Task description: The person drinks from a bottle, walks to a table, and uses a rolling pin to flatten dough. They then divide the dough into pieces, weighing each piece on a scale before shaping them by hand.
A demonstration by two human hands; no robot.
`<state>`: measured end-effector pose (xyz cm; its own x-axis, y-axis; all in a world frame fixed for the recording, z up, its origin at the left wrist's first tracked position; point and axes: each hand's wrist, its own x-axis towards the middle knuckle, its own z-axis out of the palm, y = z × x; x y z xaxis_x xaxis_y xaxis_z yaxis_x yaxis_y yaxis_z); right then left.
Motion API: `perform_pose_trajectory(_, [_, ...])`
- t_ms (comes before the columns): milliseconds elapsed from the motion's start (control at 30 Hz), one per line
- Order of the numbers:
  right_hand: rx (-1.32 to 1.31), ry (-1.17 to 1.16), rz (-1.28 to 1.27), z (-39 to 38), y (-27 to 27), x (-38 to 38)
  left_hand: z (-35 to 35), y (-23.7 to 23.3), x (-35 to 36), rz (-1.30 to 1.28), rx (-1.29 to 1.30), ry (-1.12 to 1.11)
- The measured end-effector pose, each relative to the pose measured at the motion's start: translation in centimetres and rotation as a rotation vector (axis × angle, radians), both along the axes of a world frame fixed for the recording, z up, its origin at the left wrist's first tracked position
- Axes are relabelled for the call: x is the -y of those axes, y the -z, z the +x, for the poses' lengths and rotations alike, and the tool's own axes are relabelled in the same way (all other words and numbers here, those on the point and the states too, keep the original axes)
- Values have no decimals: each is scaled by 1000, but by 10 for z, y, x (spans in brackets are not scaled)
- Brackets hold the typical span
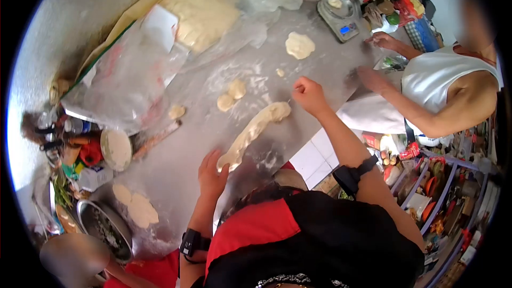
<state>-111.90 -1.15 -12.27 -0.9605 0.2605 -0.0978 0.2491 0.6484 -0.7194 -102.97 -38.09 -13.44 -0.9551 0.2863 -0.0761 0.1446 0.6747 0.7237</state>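
Note:
A long dough roll (250, 132) lies diagonally on the grey work table. At its near left end is my left hand (212, 175), its thumb and fingers apart, seemingly touching the dough. Just past the roll's far right end, my right hand (310, 95) is closed in a fist. Whatever it holds, if anything, is hidden. Beyond the roll sit two small dough balls (231, 96) side by side. A tiny dough piece (280, 72) and a flat dough round (300, 46) lie farther back.
A digital scale (341, 18) with a dough piece on it stands at the back right, near a co-worker in a white top (434, 77). Plastic sheeting partly covers a large dough mass (205, 18). A rolling pin (157, 140) and a metal bowl (126, 226) are at left, near another person.

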Motion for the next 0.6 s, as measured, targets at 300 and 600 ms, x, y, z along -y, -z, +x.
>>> perform_pose_trajectory(300, [-181, 277, -478, -98, 25, -130, -36, -5, -61, 32, 60, -188])
perform_pose_trajectory(600, [-458, 418, 15, -226, 24, -295, -54, -33, -119, 19, 183, -321])
